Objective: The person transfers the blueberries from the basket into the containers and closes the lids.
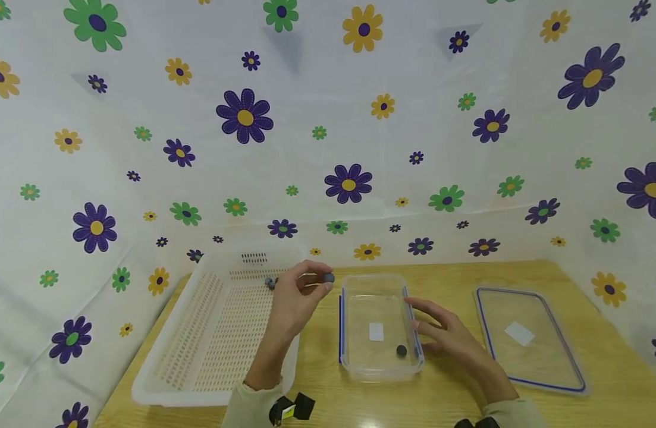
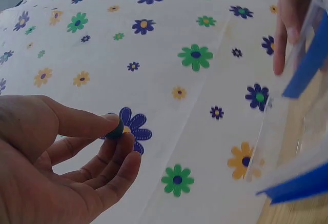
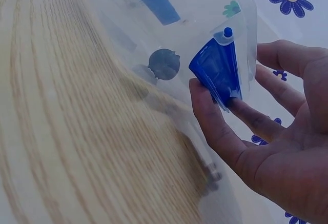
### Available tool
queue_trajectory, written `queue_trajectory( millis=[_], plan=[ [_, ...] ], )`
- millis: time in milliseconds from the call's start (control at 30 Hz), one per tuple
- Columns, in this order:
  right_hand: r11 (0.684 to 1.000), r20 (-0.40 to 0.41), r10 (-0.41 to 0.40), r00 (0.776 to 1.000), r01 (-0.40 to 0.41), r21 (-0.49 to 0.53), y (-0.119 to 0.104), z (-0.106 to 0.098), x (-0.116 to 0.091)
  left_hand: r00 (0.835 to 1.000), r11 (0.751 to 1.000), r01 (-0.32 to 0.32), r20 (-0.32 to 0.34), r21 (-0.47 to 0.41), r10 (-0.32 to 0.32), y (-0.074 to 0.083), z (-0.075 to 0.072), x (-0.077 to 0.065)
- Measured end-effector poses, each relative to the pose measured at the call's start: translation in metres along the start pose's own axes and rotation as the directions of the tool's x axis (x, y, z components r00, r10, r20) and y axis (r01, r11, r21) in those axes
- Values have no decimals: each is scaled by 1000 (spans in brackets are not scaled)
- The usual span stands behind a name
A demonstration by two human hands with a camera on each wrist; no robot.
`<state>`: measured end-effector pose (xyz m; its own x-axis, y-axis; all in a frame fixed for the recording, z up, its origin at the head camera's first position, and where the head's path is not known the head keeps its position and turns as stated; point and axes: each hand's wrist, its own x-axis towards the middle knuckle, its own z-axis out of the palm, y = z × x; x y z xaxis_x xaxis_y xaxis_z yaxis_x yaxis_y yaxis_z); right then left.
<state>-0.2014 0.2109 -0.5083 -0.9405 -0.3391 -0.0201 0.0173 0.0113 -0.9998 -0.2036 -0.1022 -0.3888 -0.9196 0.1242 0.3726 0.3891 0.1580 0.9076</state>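
My left hand [image 1: 295,300] pinches a blueberry [image 1: 328,277] between thumb and fingertips, held up between the white basket and the clear plastic container [image 1: 360,362]. Seen close in the left wrist view, that blueberry [image 2: 116,128] is small, dark and round. The right hand [image 1: 456,345] rests its extended fingers and thumb against the container's right side, around the blue latch [image 3: 218,73]. Inside the container, near its front right corner, lies one dark blueberry [image 1: 401,351]; the right wrist view shows it dimly through the plastic wall.
At the left stands a white perforated basket [image 1: 167,356], with a few blueberries [image 1: 269,283] near its back right, partly behind my left hand. A clear lid [image 1: 552,333] with a blue seal lies flat at the right on the wooden table [image 1: 440,404]. Flower-printed sheeting [image 1: 306,160] surrounds the table.
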Motion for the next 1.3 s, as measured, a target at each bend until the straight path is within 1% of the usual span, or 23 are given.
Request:
queue_trajectory(
  millis=[133,200,267,367,500,633,767,867,933,1033,1133,1233,1300],
  plan=[
    [1000,-3,-4,1000,4,-14,-2,-2,1,999,994,30,21,-105,-28,-1,16,0],
    [1000,1,-2,1000,2,-12,-2,-2,1,998,986,54,23,-155,-51,-4,24,-1],
    [1000,5,-1,1000,2,-10,-2,-2,1,998,979,65,11,-191,-64,-9,34,-3],
    [1000,1,1,1000,-1,-11,-2,-1,1,998,972,54,-12,-229,-58,-18,49,-4],
    [1000,-8,3,1000,-3,-17,-3,0,0,999,964,18,-44,-264,-31,-32,72,-5],
    [1000,2,-1,1000,1,-17,-4,0,0,997,960,8,-77,-279,-30,-50,86,-7],
    [1000,-5,17,1000,-17,-19,-3,0,1,994,952,9,-102,-305,-42,-63,91,-8],
    [999,-26,38,999,-39,-28,-2,-2,1,996,944,0,-87,-330,-31,-71,91,-9],
    [998,-36,46,998,-47,-34,-2,-2,1,998,942,1,-66,-336,-24,-75,91,-10],
    [999,-27,38,999,-39,-36,-3,-2,0,999,951,10,-35,-311,-22,-79,91,-11],
    [999,-7,24,1000,-24,-24,-4,-1,-1,1000,969,21,0,-248,-21,-80,90,-12],
    [1000,7,14,1000,-14,-21,-4,0,0,999,980,10,32,-196,-4,-80,89,-12],
    [1000,-3,23,1000,-23,-19,-4,1,1,999,984,0,44,-179,8,-81,89,-12]
  ],
)
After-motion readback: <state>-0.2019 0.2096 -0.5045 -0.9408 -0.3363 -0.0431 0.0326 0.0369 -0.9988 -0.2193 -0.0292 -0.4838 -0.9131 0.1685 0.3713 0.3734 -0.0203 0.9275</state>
